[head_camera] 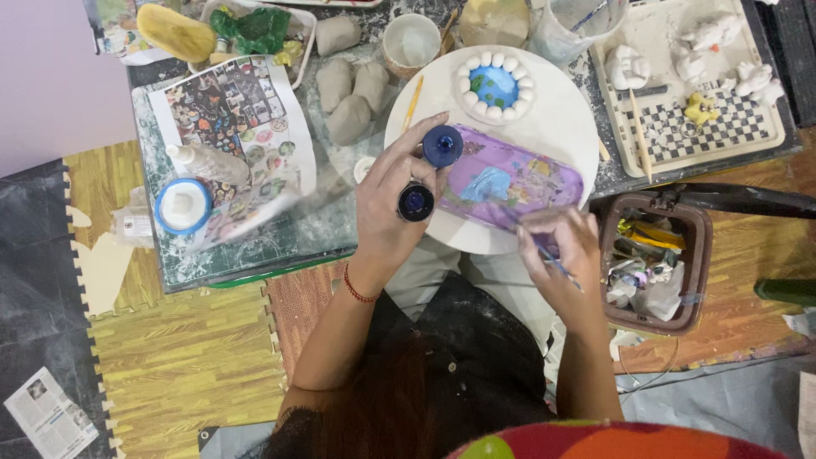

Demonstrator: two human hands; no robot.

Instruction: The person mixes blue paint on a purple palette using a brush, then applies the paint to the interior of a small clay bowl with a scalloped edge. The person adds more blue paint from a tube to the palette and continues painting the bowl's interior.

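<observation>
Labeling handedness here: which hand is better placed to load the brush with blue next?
Right. The right hand holds the brush at the purple palette; the left hand is occupied with the open paint jar and its lid.

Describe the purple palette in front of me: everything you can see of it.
The purple palette is a long tray with rounded ends, plastic by its look, smeared with light blue and pink paint. It lies slantwise on the round white board, below the small white-rimmed blue dish. The right hand, holding a brush, overlaps its lower edge.
</observation>
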